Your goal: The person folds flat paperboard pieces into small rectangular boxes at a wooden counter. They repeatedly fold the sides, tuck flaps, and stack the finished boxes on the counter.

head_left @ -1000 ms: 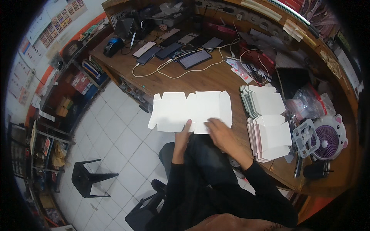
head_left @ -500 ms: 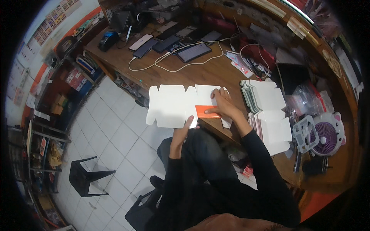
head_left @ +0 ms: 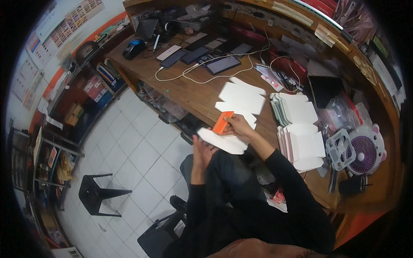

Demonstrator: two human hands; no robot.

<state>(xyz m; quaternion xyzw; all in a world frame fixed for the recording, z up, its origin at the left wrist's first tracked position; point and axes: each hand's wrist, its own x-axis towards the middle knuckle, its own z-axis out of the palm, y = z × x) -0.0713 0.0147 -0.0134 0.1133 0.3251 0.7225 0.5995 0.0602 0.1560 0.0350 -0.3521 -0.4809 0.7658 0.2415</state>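
A flat white cardboard box blank with notched flaps lies over the table's front edge, its near part bent and tilted over my lap. My left hand is at the left end of that near part, fingers against the card and partly hidden by it. Pinched in my right hand is a flat orange rectangular piece, slanting just above the fold. The right hand's lower fingers are close to the card; whether they touch it I cannot tell.
Stacked folded white box blanks lie to the right, by a purple-and-white fan and a grey plastic holder. Several phones and a white cable lie at the back. A black stool stands on the tiled floor.
The white blank has turned, its wide panel now away from me and its other end bent up near my lap. My right hand has lifted and tilted the orange piece. The left hand moved lower.
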